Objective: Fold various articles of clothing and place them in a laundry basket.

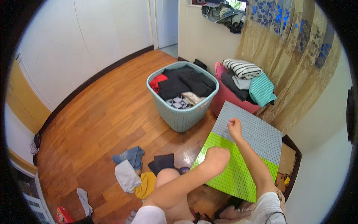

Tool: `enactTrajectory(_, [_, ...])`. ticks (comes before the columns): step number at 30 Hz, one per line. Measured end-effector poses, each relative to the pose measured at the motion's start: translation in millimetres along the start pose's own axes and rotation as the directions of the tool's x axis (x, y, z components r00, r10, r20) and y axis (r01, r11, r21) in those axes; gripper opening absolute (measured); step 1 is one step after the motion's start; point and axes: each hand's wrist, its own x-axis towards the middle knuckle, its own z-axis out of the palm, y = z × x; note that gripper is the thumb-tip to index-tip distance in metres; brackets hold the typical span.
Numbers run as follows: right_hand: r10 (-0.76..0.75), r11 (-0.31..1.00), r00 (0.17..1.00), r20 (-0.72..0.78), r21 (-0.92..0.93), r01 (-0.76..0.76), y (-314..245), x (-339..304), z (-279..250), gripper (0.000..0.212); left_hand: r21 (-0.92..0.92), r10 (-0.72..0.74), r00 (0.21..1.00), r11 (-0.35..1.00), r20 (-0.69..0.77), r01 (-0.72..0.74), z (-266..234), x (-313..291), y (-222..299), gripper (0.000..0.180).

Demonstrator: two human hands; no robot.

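A large studded board, grey (253,128) on its far half and lime green (231,175) on its near half, lies tilted in front of me. My left hand (215,159) rests closed on the green part near its left edge. My right hand (235,127) presses with curled fingers on the grey part, close to the seam between the two colours. Neither hand lifts anything. My bare knee (167,177) shows below the left forearm.
A teal laundry basket (182,117) full of dark clothes stands behind the board, with a pink basket (223,99) heaped with folded clothes beside it. Loose garments (130,168) lie on the wooden floor at left. A patterned curtain (291,56) hangs at right.
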Motion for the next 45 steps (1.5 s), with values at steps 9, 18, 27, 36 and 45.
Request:
enactTrajectory(9, [-0.321, 0.618, 0.877, 0.358, -0.622, 0.481, -14, -177, -66, 0.044, -0.109, 0.175, 0.909, 0.967, -0.379, -0.231, -5, -32, 72, 0.017])
enactTrajectory(18, [-0.363, 0.675, 0.867, 0.341, -0.545, 0.497, 26, -179, -59, 0.05, -0.817, -0.772, 0.482, 0.549, -0.414, 0.179, 127, -131, -86, 0.009])
enactTrajectory(27, [-0.38, 0.699, 0.868, 0.321, -0.514, 0.496, 23, -179, -51, 0.049, -0.421, -0.961, 0.263, 0.202, 0.091, 0.884, 338, -216, -210, 0.048])
enactTrajectory(36, [-0.377, 0.699, 0.874, 0.306, -0.525, 0.486, 23, -179, -48, 0.05, -0.807, -0.957, 0.291, 0.155, 0.021, 0.569, 274, -181, -228, 0.035])
enactTrajectory(45, [-0.411, 0.87, 0.849, 0.331, -0.135, 0.474, -32, -177, -76, 0.082, -0.961, -0.645, 0.761, -0.159, -0.075, -0.228, -14, -86, -84, 0.034])
